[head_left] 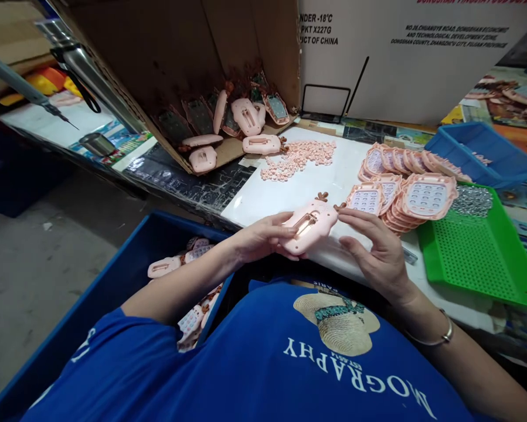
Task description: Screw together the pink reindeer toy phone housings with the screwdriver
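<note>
A pink toy shell (310, 225) with small brown antlers is held back side up just over the near edge of the white surface (267, 196). The left hand (263, 237) is curled around its left end with the thumb laid on top; the right hand (375, 249) has its fingers half open, and only the fingertips touch the shell's right end by an antler.

The grip on the right looks light, so a twist could tip the shell off the near edge toward the person's lap or into the blue bin (126, 281) of finished pieces below at the left. The antlers stick out and might snag or snap if pressed.

Just right of the hands a leaning stack of keypad fronts (404, 193) stands near; a wide move of the right wrist could topple it against the green tray (474, 258). Toward the far edge lies a heap of small pink parts (301, 158), easily scattered. Between that heap and the hands the surface is bare, the best room for moving.
</note>
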`<state>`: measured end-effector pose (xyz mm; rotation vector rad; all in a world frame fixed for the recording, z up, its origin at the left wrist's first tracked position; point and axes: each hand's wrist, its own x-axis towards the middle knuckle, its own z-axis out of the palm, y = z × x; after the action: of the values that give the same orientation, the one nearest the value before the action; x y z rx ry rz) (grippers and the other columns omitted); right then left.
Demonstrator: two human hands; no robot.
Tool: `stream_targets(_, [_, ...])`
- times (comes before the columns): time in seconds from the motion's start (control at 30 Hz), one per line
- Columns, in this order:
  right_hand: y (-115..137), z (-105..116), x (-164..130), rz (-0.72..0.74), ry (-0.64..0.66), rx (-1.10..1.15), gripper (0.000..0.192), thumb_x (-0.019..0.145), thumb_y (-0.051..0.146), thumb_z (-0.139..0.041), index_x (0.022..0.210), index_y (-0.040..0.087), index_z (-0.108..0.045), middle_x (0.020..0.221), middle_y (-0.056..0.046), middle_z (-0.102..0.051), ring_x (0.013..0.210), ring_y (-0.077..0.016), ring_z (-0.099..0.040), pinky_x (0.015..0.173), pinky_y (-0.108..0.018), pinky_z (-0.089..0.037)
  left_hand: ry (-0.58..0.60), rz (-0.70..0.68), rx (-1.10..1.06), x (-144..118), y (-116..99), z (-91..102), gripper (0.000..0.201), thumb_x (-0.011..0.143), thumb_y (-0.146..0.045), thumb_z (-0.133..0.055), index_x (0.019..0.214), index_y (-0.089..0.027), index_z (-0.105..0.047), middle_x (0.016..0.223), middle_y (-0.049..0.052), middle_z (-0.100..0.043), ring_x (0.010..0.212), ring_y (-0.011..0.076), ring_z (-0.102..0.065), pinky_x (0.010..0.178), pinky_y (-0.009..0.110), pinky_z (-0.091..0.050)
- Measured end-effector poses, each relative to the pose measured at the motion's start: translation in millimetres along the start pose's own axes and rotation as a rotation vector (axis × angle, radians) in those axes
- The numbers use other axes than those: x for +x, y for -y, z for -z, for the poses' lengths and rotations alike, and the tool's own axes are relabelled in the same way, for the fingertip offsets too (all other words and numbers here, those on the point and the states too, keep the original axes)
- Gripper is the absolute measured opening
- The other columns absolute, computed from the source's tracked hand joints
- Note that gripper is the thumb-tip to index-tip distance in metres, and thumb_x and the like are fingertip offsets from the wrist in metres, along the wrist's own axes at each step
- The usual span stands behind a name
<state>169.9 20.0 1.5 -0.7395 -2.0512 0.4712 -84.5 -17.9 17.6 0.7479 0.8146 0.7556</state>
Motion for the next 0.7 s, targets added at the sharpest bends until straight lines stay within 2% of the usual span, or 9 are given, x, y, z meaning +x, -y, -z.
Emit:
stream_targets(0.1, [-5.3, 0.2, -4.7, -0.048, -0.029, -0.015, 0.029, 0.096, 0.029, -0.067, 0.125, 0.025, -0.07, 0.125, -0.011, -0.071, 0.115, -0.0276, -0.068, 0.103, -0.047, -0.055, -0.125, -0.176, 0.301, -11.8, 3.6, 9.3, 0.057, 0.082, -0.037, -0.074, 0.132, -0.015, -0.06, 0.121, 0.013, -0.072, 0.096, 0.0215, -0.072, 0.081, 0.029, -0.058])
stream_targets(0.23, [-9.1, -7.8, -13.4, -0.122, 0.058, 0.004, 0.035, 0.097, 0.033, -0.066, 0.13, 0.023, -0.065, 0.123, -0.011, -0.071, 0.113, -0.0275, -0.069, 0.099, -0.045, -0.058, -0.382, -0.494, 0.979, -31.9, 7.8, 20.5, 0.041, 0.092, -0.036, -0.063, 0.128, -0.015, -0.063, 0.123, 0.012, -0.072, 0.11, 0.0234, -0.069, 0.096, 0.034, -0.054])
stream_targets(0.33, [-3.4, -14.5, -13.4, -0.14, 0.078, 0.003, 0.045, 0.096, 0.033, -0.067, 0.139, 0.024, -0.058, 0.127, -0.012, -0.068, 0.112, -0.0281, -0.068, 0.095, -0.046, -0.059, -0.416, -0.64, 1.286, -43.8, 11.2, 26.7, 0.035, 0.096, -0.031, -0.058, 0.128, -0.016, -0.064, 0.123, 0.013, -0.073, 0.112, 0.0219, -0.07, 0.099, 0.034, -0.054])
stream_targets(0.43, [6.5, -19.7, -3.5, 0.035, 0.039, -0.057, 0.056, 0.095, 0.031, -0.07, 0.147, 0.025, -0.051, 0.132, -0.015, -0.065, 0.12, -0.031, -0.065, 0.099, -0.05, -0.057, -0.416, -0.687, 1.4, -48.2, 14.4, 29.1, 0.033, 0.098, -0.03, -0.057, 0.127, -0.016, -0.064, 0.124, 0.014, -0.074, 0.113, 0.021, -0.071, 0.099, 0.033, -0.055])
stream_targets(0.53, [14.2, -24.5, 10.0, 0.235, 0.063, -0.125, 0.056, 0.094, 0.03, -0.071, 0.147, 0.023, -0.052, 0.133, -0.017, -0.064, 0.123, -0.0332, -0.063, 0.101, -0.05, -0.055, -0.426, -0.696, 1.424, -46.3, 17.1, 25.8, 0.034, 0.099, -0.029, -0.056, 0.129, -0.015, -0.063, 0.126, 0.015, -0.073, 0.115, 0.0214, -0.071, 0.099, 0.033, -0.055])
stream_targets(0.6, [16.6, -27.2, 16.1, 0.324, 0.098, -0.162, 0.047, 0.095, 0.025, -0.07, 0.14, 0.02, -0.057, 0.125, -0.017, -0.068, 0.116, -0.0329, -0.066, 0.098, -0.049, -0.055, -0.396, -0.693, 1.396, -43.9, 20.0, 21.2, 0.036, 0.1, -0.032, -0.055, 0.129, -0.014, -0.063, 0.124, 0.015, -0.074, 0.114, 0.0221, -0.071, 0.099, 0.033, -0.054])
stream_targets(0.7, [16.2, -30.6, 19.3, 0.431, 0.113, -0.203, 0.033, 0.094, 0.012, -0.069, 0.126, 0.02, -0.064, 0.105, -0.011, -0.076, 0.096, -0.0272, -0.073, 0.095, -0.047, -0.053, -0.305, -0.633, 1.327, -41.0, 26.6, 15.7, 0.04, 0.1, -0.036, -0.054, 0.132, -0.014, -0.062, 0.121, 0.016, -0.074, 0.111, 0.0229, -0.072, 0.096, 0.032, -0.054])
